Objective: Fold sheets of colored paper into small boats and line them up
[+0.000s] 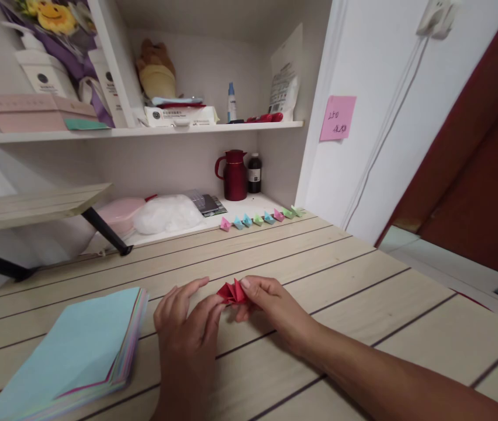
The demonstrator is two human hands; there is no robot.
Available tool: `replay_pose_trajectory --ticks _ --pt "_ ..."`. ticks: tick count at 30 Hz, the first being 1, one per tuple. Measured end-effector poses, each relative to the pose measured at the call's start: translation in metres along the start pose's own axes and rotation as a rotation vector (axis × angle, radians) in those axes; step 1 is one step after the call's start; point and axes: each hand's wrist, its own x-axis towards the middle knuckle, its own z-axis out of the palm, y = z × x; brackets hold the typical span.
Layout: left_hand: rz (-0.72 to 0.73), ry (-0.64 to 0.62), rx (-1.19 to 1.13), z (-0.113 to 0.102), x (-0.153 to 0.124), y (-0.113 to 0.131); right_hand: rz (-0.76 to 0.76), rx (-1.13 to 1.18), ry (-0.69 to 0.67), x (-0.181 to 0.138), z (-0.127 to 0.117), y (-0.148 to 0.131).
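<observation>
A small red folded paper point(233, 291) is held just above the table, between my two hands. My right hand point(270, 301) pinches its right side, with the thumb on top and the fingers curled beneath. On the other side, my left hand point(187, 321) has its forefinger and thumb at the paper's left edge, while its other fingers stretch loosely outward. The fingers partly hide the folds. To the left of my left hand lies a stack of coloured paper point(78, 333), with a light blue sheet on top.
Several small folded paper boats point(258, 220) stand in a row along the table's back edge. Behind them are a red jug point(235, 175), a dark bottle point(255, 173) and a white plastic bag point(168, 214). A raised wooden stand point(34, 206) with black legs is at the left.
</observation>
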Motion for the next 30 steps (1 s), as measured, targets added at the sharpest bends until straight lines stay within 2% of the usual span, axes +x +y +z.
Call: replay_pose_trajectory --ticks 3,10,16,21,27,30 --pt "0.035 -0.011 0.018 -0.002 0.001 -0.003 0.021 0.02 -0.021 -0.001 0.0 -0.003" --pt "0.143 -0.008 0.043 -0.006 0.003 -0.003 0.102 0.015 0.086 0.003 -0.002 -0.01" --pt "0.283 -0.004 0.052 -0.006 0.006 0.001 0.085 -0.02 0.112 0.005 -0.007 -0.009" --pt "0.153 -0.021 0.034 -0.006 0.003 0.002 0.098 0.036 -0.066 0.004 -0.012 -0.015" --pt "-0.057 -0.016 0.049 -0.016 0.003 -0.006 0.128 0.066 -0.279 0.006 -0.033 -0.029" --pt "-0.028 0.002 0.06 -0.019 0.005 -0.005 0.159 0.016 -0.311 0.006 -0.038 -0.03"
